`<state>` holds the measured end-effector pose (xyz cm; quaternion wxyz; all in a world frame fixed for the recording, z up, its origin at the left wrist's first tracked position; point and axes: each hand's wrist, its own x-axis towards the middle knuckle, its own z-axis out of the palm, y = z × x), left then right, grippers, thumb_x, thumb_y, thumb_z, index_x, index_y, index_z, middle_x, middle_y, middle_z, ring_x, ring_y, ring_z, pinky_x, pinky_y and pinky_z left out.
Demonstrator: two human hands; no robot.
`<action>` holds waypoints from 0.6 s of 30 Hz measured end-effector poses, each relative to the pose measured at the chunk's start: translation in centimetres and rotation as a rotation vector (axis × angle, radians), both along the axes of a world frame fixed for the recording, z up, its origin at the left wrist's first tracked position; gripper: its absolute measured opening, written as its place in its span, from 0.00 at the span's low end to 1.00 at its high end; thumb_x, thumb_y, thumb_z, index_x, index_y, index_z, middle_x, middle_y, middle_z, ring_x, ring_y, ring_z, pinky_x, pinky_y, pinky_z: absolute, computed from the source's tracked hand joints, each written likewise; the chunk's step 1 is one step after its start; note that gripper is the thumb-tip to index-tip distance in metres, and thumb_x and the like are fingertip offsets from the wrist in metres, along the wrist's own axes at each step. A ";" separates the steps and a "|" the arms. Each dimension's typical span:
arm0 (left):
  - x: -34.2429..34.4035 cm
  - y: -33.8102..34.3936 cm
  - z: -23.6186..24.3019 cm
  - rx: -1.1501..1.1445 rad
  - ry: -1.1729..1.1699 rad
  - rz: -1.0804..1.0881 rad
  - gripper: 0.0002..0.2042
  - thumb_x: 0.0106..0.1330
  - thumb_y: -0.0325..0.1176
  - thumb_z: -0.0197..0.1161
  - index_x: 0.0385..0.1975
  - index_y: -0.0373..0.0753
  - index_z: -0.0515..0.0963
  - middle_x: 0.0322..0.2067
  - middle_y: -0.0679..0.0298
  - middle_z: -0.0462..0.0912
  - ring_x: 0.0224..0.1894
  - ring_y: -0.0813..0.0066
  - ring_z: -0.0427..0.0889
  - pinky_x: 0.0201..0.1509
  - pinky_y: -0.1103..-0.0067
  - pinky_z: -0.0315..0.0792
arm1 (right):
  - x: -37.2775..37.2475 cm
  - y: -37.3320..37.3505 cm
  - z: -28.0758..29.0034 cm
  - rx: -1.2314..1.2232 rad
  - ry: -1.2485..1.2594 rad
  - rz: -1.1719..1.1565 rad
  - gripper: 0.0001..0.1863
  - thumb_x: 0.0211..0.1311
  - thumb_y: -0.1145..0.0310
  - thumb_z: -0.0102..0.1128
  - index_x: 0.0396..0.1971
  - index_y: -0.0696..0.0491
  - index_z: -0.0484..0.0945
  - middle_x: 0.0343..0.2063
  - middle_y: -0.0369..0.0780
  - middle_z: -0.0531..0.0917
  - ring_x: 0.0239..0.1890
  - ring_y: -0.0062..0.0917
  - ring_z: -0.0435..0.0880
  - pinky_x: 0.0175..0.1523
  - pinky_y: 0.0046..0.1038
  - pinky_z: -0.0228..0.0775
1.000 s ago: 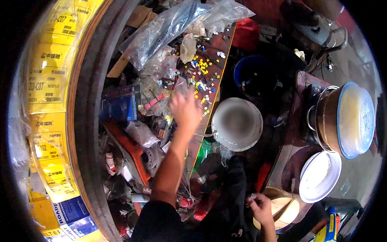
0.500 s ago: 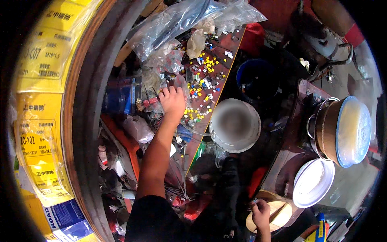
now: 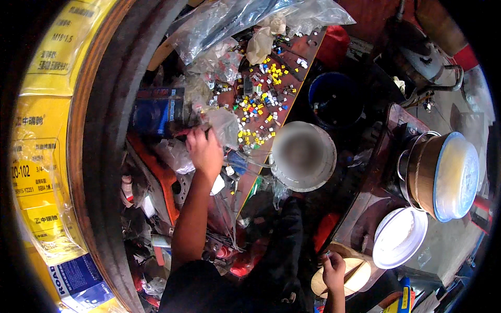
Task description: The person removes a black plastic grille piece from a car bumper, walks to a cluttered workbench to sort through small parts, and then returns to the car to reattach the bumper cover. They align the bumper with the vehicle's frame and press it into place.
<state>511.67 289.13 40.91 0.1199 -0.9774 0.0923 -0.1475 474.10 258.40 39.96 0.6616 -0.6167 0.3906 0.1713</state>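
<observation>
Beside a blue box (image 3: 156,110), the left hand (image 3: 205,150) grips a clear bag (image 3: 223,125).

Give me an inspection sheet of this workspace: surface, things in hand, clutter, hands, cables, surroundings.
Surface: reddish-brown board, crowded.
Job's things: clear plastic bag at the left hand's fingertips; small coloured parts scattered on the board beside it.
Clutter: more clear bags, blue box, round pale lid, blue bucket.
Hands: left hand reaching into the bags, grip hidden; right hand low, pinching something too small to tell.
Cables: nothing seen.
Surroundings: large tyre with yellow labels, pot, white bowl.
</observation>
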 end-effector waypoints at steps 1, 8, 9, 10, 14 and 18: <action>-0.4 1.0 -0.3 -0.067 -0.021 -0.020 0.18 0.52 0.29 0.62 0.45 0.36 0.76 0.49 0.50 0.72 0.55 0.48 0.68 0.61 0.59 0.62 | 0.2 -0.1 -0.1 0.015 -0.007 -0.004 0.07 0.64 0.73 0.58 0.29 0.61 0.75 0.22 0.37 0.78 0.27 0.17 0.74 0.34 0.22 0.65; 4.2 6.7 -1.9 -0.205 -0.167 -0.047 0.20 0.52 0.28 0.62 0.48 0.37 0.75 0.47 0.47 0.74 0.56 0.45 0.68 0.63 0.56 0.61 | 1.7 -0.5 -0.7 0.097 -0.004 -0.031 0.07 0.64 0.72 0.58 0.31 0.61 0.75 0.24 0.36 0.79 0.28 0.18 0.76 0.35 0.22 0.67; 5.1 8.1 -2.6 -0.263 -0.206 -0.071 0.20 0.51 0.29 0.63 0.47 0.40 0.76 0.46 0.48 0.75 0.55 0.46 0.69 0.60 0.56 0.63 | 1.9 -0.6 -0.8 0.127 -0.004 -0.044 0.07 0.64 0.72 0.58 0.31 0.61 0.75 0.24 0.36 0.79 0.28 0.18 0.76 0.36 0.22 0.67; 5.9 7.6 -2.5 -0.239 -0.097 -0.032 0.19 0.52 0.30 0.63 0.46 0.40 0.76 0.46 0.49 0.76 0.55 0.47 0.69 0.59 0.57 0.64 | 1.8 -0.7 -1.2 0.106 -0.001 -0.035 0.07 0.64 0.72 0.58 0.31 0.61 0.75 0.24 0.36 0.79 0.28 0.18 0.75 0.36 0.22 0.67; 6.1 0.6 -1.1 -0.187 0.118 -0.001 0.15 0.53 0.35 0.65 0.40 0.43 0.76 0.45 0.53 0.76 0.54 0.51 0.69 0.52 0.54 0.65 | 2.3 -0.7 -1.3 0.046 -0.015 0.025 0.07 0.65 0.72 0.57 0.31 0.61 0.75 0.25 0.35 0.78 0.28 0.17 0.74 0.36 0.21 0.66; 5.1 -2.9 -3.9 -0.017 0.134 -0.128 0.17 0.52 0.40 0.66 0.43 0.47 0.77 0.53 0.55 0.73 0.62 0.56 0.64 0.62 0.49 0.55 | 4.1 -0.2 0.1 0.052 -0.024 0.024 0.06 0.66 0.73 0.55 0.29 0.59 0.73 0.24 0.35 0.78 0.27 0.17 0.74 0.35 0.20 0.66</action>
